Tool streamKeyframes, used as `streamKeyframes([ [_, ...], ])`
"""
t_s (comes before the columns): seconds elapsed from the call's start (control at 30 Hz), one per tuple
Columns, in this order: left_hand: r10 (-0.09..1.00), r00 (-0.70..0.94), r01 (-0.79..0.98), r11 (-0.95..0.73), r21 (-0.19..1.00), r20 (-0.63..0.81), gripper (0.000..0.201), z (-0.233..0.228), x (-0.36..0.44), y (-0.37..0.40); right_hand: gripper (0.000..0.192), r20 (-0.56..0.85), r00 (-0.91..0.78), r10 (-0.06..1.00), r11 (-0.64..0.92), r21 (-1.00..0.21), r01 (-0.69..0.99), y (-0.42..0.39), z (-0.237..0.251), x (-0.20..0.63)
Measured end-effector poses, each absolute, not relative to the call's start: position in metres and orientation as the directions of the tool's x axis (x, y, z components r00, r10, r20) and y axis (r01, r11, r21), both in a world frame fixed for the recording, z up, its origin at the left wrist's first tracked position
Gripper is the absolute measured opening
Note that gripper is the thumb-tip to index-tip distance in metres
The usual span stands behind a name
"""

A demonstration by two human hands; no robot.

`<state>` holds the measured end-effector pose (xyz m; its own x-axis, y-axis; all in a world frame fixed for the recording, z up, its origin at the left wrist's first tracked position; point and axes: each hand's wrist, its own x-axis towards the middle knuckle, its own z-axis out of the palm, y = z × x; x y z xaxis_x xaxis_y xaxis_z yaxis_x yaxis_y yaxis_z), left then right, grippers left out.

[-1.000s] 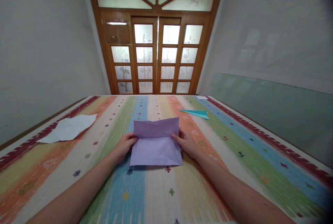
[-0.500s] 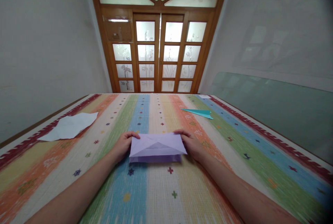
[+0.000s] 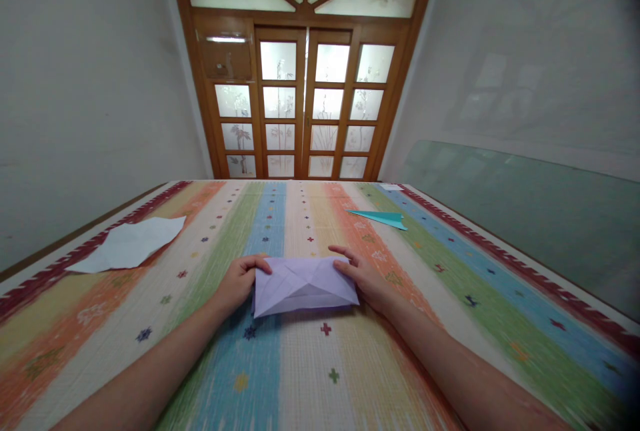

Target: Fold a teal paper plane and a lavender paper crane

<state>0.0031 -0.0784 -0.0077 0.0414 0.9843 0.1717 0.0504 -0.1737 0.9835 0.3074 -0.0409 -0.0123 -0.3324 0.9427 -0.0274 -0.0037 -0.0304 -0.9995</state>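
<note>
A folded sheet of lilac paper (image 3: 306,292) is held in front of me, low over the striped tablecloth (image 3: 305,377). Creases run across its face, and a triangular fold shows near the middle. My left hand (image 3: 244,279) grips its left end, thumb on top and the other fingers partly hidden. At the opposite end, my right hand (image 3: 363,277) has its thumb on the paper's upper right corner. The right index finger sticks out past the back edge, while the remaining right fingers are hidden behind or under the paper.
To the left lies a pale, slightly crumpled paper sheet (image 3: 131,244). A turquoise paper plane (image 3: 381,217) rests further back on the right. A small white paper (image 3: 391,187) sits near the table's far edge. Wooden doors (image 3: 304,101) with frosted panes stand beyond.
The lilac paper has tilted, showing more of its folded face; the lower layer below its front edge is now mostly covered. My right index finger has lifted off the back edge.
</note>
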Motion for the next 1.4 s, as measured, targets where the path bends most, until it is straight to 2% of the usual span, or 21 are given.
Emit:
streamKeyframes([
  [0.23,0.990,-0.005,0.030,-0.140,0.990,0.140,0.008,-0.011,0.004,-0.076,0.058,0.008,-0.337,0.941,-0.017,-0.997,-0.070,-0.036,-0.021,0.305],
  [0.37,0.993,0.000,0.024,-0.117,0.993,0.117,0.025,-0.012,0.004,-0.074,0.059,0.027,-0.303,0.953,0.005,-0.997,-0.072,-0.035,-0.023,0.306],
  [0.5,0.994,0.030,0.095,-0.112,0.989,0.109,0.028,-0.015,0.001,-0.072,0.051,-0.010,-0.233,0.973,-0.011,-1.000,-0.004,-0.037,-0.017,0.305],
  [0.7,0.999,-0.034,0.024,-0.028,0.999,0.029,0.046,-0.023,-0.004,-0.069,0.048,-0.114,-0.349,0.930,-0.201,-0.953,-0.225,-0.037,-0.013,0.299],
  [0.83,0.995,-0.097,-0.018,-0.003,1.000,0.001,0.045,-0.025,-0.004,-0.068,0.039,-0.077,-0.326,0.942,-0.174,-0.944,-0.280,-0.037,-0.014,0.298],
  [0.93,0.994,-0.108,-0.089,0.021,0.996,-0.030,0.044,-0.026,-0.003,-0.068,0.035,-0.064,-0.307,0.950,-0.148,-0.955,-0.259,-0.038,-0.015,0.299],
  [1.07,0.992,-0.099,-0.149,0.057,0.987,-0.073,0.045,-0.028,-0.002,-0.068,0.043,-0.024,-0.358,0.934,-0.097,-0.978,-0.187,-0.039,-0.021,0.300],
  [1.2,0.995,-0.086,-0.140,0.047,0.989,-0.059,0.044,-0.029,-0.002,-0.067,0.044,0.033,-0.403,0.915,-0.055,-0.977,-0.204,-0.039,-0.025,0.300],
  [1.3,0.996,-0.091,-0.125,0.000,0.992,-0.012,0.042,-0.028,-0.003,-0.066,0.056,0.023,-0.368,0.930,-0.053,-0.979,-0.195,-0.038,-0.025,0.301],
  [1.4,0.994,-0.110,-0.116,-0.020,0.993,0.007,0.050,-0.028,-0.004,-0.064,0.070,0.018,-0.321,0.947,-0.032,-0.988,-0.153,-0.038,-0.023,0.302],
])
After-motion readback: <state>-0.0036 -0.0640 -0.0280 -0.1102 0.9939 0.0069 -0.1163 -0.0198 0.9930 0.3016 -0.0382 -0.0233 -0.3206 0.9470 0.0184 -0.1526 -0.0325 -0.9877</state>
